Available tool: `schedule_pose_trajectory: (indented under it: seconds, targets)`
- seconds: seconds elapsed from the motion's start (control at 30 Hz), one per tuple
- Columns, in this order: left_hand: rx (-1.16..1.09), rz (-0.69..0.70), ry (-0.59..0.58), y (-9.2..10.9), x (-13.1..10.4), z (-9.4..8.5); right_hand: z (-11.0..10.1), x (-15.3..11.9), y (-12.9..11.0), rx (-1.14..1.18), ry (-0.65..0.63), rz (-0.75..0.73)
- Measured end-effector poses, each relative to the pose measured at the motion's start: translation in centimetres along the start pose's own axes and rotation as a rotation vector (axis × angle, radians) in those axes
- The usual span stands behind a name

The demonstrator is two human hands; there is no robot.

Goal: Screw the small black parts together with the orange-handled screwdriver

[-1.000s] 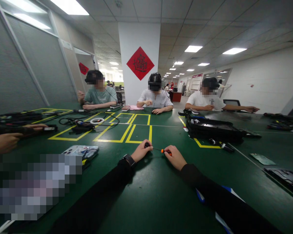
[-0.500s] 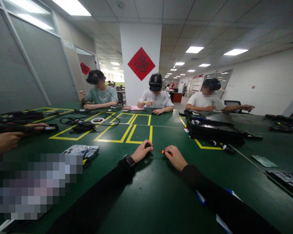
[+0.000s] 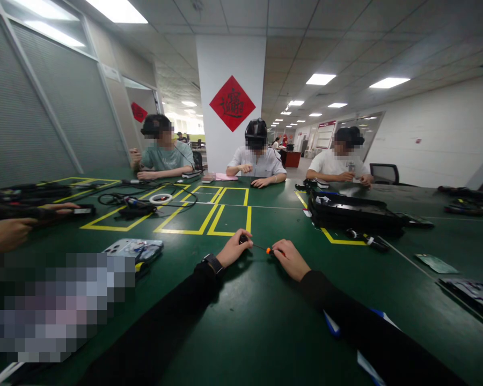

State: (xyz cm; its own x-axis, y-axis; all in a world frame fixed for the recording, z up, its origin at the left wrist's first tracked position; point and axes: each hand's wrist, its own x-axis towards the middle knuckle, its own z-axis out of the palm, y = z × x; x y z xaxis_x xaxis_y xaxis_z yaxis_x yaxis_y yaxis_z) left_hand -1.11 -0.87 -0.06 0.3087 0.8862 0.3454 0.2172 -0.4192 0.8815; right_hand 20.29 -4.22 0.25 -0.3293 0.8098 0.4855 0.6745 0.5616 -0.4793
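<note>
Two grips closed: left hand around one black piece, right hand around one orange-handled screwdriver.

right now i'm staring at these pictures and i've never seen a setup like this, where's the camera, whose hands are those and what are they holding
There is no machine here: a person works with two bare hands. The view comes from a camera worn on that person's head, looking forward and down, so the black-sleeved arms reach away from you.

The left hand grips a small dark piece, mostly hidden by the fingers. The right hand holds an orange-and-black tool. A thin shaft spans the gap between them.

On the green table are yellow tape outlines, a white ring among cables, and a black tray. A co-worker's hand shows at the left edge.
</note>
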Motion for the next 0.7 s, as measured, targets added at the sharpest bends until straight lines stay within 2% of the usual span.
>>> schedule_pose_trajectory:
  seconds: [0.17,0.4,0.57,0.7]
  targets:
    - [0.013,0.001,0.006,-0.06,0.02,-0.01,-0.21,-0.05,-0.21,0.004,0.016,-0.026]
    - [0.006,0.017,0.001,-0.32,0.11,-0.04,-0.32,-0.2,-0.37,0.004,-0.004,0.042]
    - [0.011,0.01,0.005,-0.01,0.04,0.0,-0.22,-0.08,-0.12,0.012,-0.043,0.019]
    - [0.005,-0.002,0.003,0.32,-0.01,-0.01,-0.28,-0.16,-0.24,0.016,-0.015,0.014]
